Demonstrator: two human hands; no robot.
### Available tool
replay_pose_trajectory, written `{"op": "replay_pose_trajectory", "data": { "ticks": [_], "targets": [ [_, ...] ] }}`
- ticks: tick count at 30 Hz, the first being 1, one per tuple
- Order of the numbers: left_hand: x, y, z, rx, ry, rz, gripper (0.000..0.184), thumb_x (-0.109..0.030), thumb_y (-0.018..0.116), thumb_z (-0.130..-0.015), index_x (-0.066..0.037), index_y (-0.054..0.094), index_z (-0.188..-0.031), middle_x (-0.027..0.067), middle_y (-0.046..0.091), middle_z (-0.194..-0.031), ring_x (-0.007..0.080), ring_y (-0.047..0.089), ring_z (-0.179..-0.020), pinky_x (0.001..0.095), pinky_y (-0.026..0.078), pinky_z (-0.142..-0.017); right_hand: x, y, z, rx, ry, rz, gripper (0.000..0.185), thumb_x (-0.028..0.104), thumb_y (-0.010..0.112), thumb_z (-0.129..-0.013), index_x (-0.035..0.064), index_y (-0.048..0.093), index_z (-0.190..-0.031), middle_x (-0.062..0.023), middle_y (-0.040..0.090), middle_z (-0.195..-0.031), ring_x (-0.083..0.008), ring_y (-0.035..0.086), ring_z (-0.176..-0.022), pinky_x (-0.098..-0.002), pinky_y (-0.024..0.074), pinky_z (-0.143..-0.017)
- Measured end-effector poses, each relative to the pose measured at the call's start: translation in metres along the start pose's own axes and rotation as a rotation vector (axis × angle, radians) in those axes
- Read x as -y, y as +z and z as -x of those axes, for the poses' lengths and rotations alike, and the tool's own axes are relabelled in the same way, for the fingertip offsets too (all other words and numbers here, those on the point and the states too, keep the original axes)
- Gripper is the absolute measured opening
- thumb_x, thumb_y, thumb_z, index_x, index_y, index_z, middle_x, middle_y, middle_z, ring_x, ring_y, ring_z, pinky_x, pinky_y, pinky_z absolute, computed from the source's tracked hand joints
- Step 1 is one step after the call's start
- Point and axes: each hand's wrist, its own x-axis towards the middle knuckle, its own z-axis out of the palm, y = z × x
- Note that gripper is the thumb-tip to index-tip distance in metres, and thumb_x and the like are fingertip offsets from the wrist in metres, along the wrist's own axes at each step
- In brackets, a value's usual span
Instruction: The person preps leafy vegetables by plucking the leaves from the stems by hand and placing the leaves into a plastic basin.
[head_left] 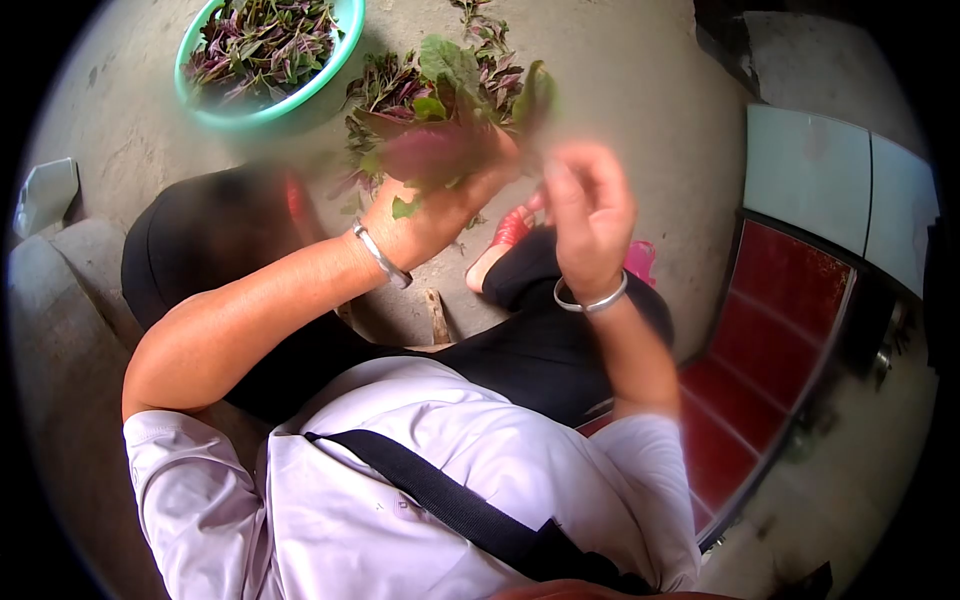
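My left hand [462,196] is closed around a sprig of purple-green leafy greens [430,150], whose leaves are blurred and cover part of the fingers. Just to the right of it, my right hand [592,200] is curled with thumb and fingers pinched together; what lies between the fingertips is too smeared to make out. Beyond the hands, a loose pile of the same greens [385,85] lies on the floor. Farther left, a turquoise basin [350,42] holds many picked leaves and tips.
My dark-trousered legs [540,350] are bent below the hands, and a red sandal [512,228] shows between them. A pink object [640,262] sits behind the right wrist. On the right stands a red-tiled, pale-topped structure [780,300]. Bare concrete floor [640,90] spreads ahead.
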Motion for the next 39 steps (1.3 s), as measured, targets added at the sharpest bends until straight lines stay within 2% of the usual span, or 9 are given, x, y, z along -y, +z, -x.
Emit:
{"op": "replay_pose_trajectory", "data": {
  "ticks": [4,6,9,14,17,26,29,32,39],
  "targets": [
    [0.001,0.001,0.0,0.024,-0.04,0.136,0.027,-0.006,0.052,-0.077,-0.004,0.053,-0.103,0.0093,0.057,-0.09,0.0208,0.056,-0.082,0.0302,0.045,-0.067,-0.001,-0.002,0.0,0.019,0.043,-0.027,0.009,0.009,0.055,-0.084,0.0012,0.051,-0.086,0.0003,0.054,-0.069,-0.004,0.051,-0.057,-0.0173,0.0428,-0.052],
    [0.0,0.001,0.0,0.017,-0.029,0.14,0.026,-0.006,0.052,-0.077,-0.003,0.053,-0.103,0.009,0.057,-0.09,0.0209,0.056,-0.081,0.03,0.045,-0.067,-0.001,-0.003,0.0,0.024,0.054,-0.026,0.008,0.008,0.054,-0.084,0.0013,0.051,-0.086,0.0005,0.054,-0.068,-0.0041,0.051,-0.056,-0.0174,0.0427,-0.052],
    [0.002,0.001,-0.001,-0.031,0.009,0.096,0.018,-0.014,0.056,-0.084,-0.003,0.055,-0.099,0.0027,0.06,-0.082,0.0092,0.055,-0.074,0.0223,0.045,-0.062,-0.001,-0.002,0.0,0.001,0.046,-0.07,0.008,0.009,0.055,-0.084,0.0013,0.052,-0.085,0.0006,0.054,-0.068,-0.0041,0.051,-0.056,-0.0171,0.041,-0.051],
    [-0.004,-0.001,-0.001,-0.061,0.081,-0.126,0.017,-0.015,0.058,-0.083,-0.004,0.056,-0.095,0.0032,0.057,-0.074,0.0092,0.052,-0.063,0.0232,0.043,-0.058,0.003,-0.004,0.001,0.034,0.01,0.034,0.009,0.008,0.059,-0.081,0.0022,0.052,-0.083,0.0007,0.052,-0.072,-0.0037,0.051,-0.059,-0.0167,0.0368,-0.048],
    [0.0,0.0,0.003,-0.031,0.096,-0.22,0.032,-0.002,0.051,-0.073,-0.004,0.05,-0.105,0.0127,0.056,-0.082,0.0281,0.056,-0.073,0.0372,0.045,-0.061,-0.004,-0.005,0.001,0.047,-0.033,0.165,0.008,0.005,0.06,-0.078,0.0023,0.053,-0.081,-0.0006,0.052,-0.076,-0.0039,0.052,-0.06,-0.017,0.0363,-0.048],
    [0.004,0.0,0.0,-0.04,0.161,-0.296,0.031,-0.003,0.052,-0.073,-0.006,0.052,-0.104,0.0105,0.056,-0.082,0.0264,0.057,-0.073,0.0359,0.046,-0.06,-0.005,-0.004,0.001,0.018,-0.033,0.163,0.003,0.0,0.057,-0.078,-0.001,0.054,-0.079,-0.0033,0.051,-0.077,-0.0066,0.053,-0.061,-0.019,0.0427,-0.054],
    [-0.003,-0.001,-0.004,-0.108,0.159,-0.094,0.019,-0.021,0.056,-0.084,-0.002,0.058,-0.089,0.0046,0.056,-0.071,0.0097,0.052,-0.066,0.0234,0.042,-0.06,-0.004,-0.004,0.001,0.043,0.004,0.125,0.004,0.001,0.056,-0.08,-0.0015,0.054,-0.082,-0.0028,0.051,-0.079,-0.0063,0.054,-0.063,-0.0186,0.043,-0.055],
    [-0.003,-0.002,-0.003,0.042,0.094,-0.036,0.028,-0.004,0.054,-0.071,-0.012,0.056,-0.098,0.0057,0.055,-0.08,0.0223,0.057,-0.069,0.0334,0.045,-0.056,-0.001,-0.002,0.003,0.078,0.067,0.055,0.006,0.003,0.055,-0.082,-0.0021,0.053,-0.084,-0.002,0.051,-0.081,-0.0061,0.054,-0.064,-0.0183,0.044,-0.056],
    [0.001,-0.001,-0.004,0.146,-0.044,0.056,0.018,-0.013,0.055,-0.077,-0.01,0.056,-0.095,0.0036,0.054,-0.077,0.0161,0.053,-0.068,0.0302,0.043,-0.056,-0.001,-0.001,0.002,0.109,0.143,0.001,0.009,0.007,0.054,-0.085,-0.0009,0.053,-0.088,-0.0005,0.055,-0.074,-0.0059,0.056,-0.063,-0.0183,0.0453,-0.056]
  ]
}}
